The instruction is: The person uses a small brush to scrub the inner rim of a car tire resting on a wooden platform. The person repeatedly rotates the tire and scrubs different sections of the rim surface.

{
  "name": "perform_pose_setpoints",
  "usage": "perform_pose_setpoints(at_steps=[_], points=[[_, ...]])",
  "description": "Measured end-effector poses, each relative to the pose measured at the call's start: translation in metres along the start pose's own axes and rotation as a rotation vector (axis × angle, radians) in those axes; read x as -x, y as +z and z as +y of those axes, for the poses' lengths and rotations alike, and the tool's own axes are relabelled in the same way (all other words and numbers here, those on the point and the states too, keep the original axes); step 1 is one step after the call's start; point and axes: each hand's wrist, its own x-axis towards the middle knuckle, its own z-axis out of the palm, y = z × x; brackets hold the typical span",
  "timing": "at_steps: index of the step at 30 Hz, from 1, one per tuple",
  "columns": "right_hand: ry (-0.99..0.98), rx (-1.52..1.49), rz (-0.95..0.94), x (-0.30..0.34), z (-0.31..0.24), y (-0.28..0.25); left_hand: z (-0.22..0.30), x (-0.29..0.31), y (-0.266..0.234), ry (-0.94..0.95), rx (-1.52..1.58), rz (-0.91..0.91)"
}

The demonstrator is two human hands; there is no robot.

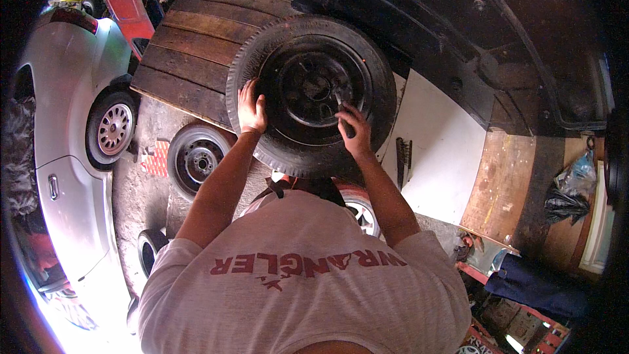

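Note:
A large black tyre (374, 122) on a dark, glossy steel wheel rim (291, 101) lies face up in front of me, at the edge of a dark wooden-plank top (196, 46). Resting on the tyre's left sidewall, my left hand (252, 107) has its fingers stretched out and its thumb apart. My right hand (356, 130) is closed around a dark-handled hand tool (348, 130) over the rim's right part. A thin, pale end of the tool points toward the rim's centre; its exact kind is too small to tell.
A second wheel (196, 160) lies lower left, near a loose tyre (151, 247). A silver car (75, 137) stands at the left. Dark panelling (452, 33) rises at the right, beside a white board (445, 151) with a dark brush-like tool (403, 161).

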Motion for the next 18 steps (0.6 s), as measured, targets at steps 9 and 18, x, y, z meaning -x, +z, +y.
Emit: perform_pose_setpoints(at_steps=[9, 18], points=[[0.053, -0.213, 0.149, 0.002, -0.003, -0.001, -0.002, 0.000, -0.001, 0.010, -0.004, 0.006], [0.123, 0.142, 0.059, 0.001, 0.005, -0.004, 0.002, 0.002, -0.001, 0.001, -0.005, 0.010]])
